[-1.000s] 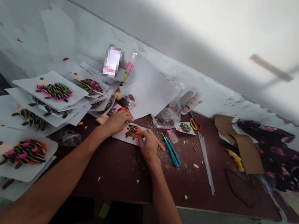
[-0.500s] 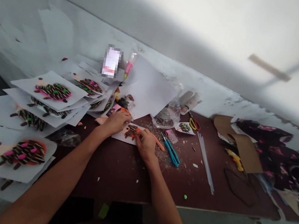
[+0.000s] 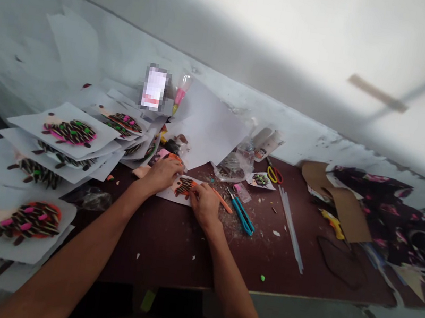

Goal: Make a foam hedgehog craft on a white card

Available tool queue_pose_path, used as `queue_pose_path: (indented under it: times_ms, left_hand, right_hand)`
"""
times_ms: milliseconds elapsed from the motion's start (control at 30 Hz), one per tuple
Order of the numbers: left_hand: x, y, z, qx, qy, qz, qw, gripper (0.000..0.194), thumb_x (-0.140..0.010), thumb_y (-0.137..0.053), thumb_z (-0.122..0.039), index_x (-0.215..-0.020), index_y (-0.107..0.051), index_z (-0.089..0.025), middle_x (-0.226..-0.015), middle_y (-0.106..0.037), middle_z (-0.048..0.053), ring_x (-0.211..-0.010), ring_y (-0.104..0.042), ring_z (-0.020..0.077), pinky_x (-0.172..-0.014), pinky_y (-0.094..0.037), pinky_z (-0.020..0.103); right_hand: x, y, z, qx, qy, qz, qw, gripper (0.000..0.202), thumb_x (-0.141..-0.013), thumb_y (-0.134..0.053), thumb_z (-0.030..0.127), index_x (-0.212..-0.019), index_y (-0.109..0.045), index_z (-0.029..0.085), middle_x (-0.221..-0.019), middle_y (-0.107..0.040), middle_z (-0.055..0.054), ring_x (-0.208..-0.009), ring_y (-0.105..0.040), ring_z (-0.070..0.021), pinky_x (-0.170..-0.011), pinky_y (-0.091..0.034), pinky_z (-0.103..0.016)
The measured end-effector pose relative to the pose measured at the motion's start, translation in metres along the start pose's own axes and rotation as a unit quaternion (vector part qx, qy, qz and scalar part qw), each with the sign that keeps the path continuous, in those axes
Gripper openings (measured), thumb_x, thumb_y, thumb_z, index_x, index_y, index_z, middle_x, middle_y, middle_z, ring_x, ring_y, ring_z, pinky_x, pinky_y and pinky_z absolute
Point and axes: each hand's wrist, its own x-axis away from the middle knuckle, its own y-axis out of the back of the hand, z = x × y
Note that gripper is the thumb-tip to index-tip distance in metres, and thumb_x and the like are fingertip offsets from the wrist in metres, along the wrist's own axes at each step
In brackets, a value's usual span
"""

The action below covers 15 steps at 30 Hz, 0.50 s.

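Observation:
A small white card with an orange, dark-striped hedgehog [image 3: 184, 185] lies on the table between my hands. My left hand [image 3: 162, 173] is at the card's upper left, its fingers curled and pressed together. Whatever they hold, if anything, is hidden. My right hand [image 3: 205, 203] has its fingertips pinched at the hedgehog's right end, and I cannot make out what is in them. Just right of that hand lies an orange stick-like piece [image 3: 223, 201]. Beyond it are teal-handled tweezers or pliers [image 3: 243, 215], blurred at the tip.
Sheets with finished-looking hedgehog pictures [image 3: 69, 132] pile up on the left. At the back stand a lit phone [image 3: 154, 88] and a white sheet [image 3: 209, 126]. Scissors [image 3: 273, 174], clear glue sticks [image 3: 291, 228], a yellow glue gun [image 3: 333, 224] and dark flowered cloth [image 3: 384, 218] lie rightward.
The whole view has shifted slightly. Both hands stay at the small hedgehog card, with only slight finger movement at most.

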Motion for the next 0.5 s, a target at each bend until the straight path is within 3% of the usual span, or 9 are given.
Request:
queue_pose_path:
  times_ms: [133, 300, 500]
  left_hand:
    - [0.0, 0.002, 0.0, 0.006, 0.004, 0.01, 1.0, 0.021, -0.085, -0.056, -0.012, -0.086, -0.075, -0.021, -0.104, -0.074, 0.009, -0.102, -0.063, 0.0258, -0.091, -0.049, 0.04]
    - [0.0, 0.0, 0.002, 0.004, -0.001, 0.004, 1.0, 0.021, -0.085, -0.056, -0.013, -0.086, -0.075, -0.021, -0.101, -0.074, 0.009, -0.1, -0.062, 0.0258, -0.087, -0.049, 0.039]
    - [0.0, -0.001, 0.003, 0.001, -0.003, 0.002, 1.0, 0.022, -0.085, -0.055, -0.013, -0.086, -0.075, -0.022, -0.102, -0.074, 0.009, -0.1, -0.062, 0.0253, -0.089, -0.049, 0.039]
  right_hand:
    - [0.002, 0.01, -0.006, -0.027, -0.027, -0.043, 0.998, 0.015, -0.094, -0.057, 0.019, -0.099, -0.071, 0.02, -0.093, -0.068, -0.005, -0.084, -0.063, -0.0177, -0.075, -0.042, -0.026]
    - [0.003, 0.027, -0.038, 0.039, -0.173, -0.095, 0.98, 0.017, -0.094, -0.057, 0.021, -0.089, -0.073, 0.02, -0.096, -0.07, -0.011, -0.083, -0.064, -0.0216, -0.071, -0.042, -0.03]
    - [0.008, 0.036, -0.065, 0.099, -0.252, -0.068, 0.96, 0.016, -0.088, -0.068, 0.033, -0.078, -0.075, 0.022, -0.081, -0.072, -0.011, -0.075, -0.066, -0.023, -0.065, -0.042, -0.031]
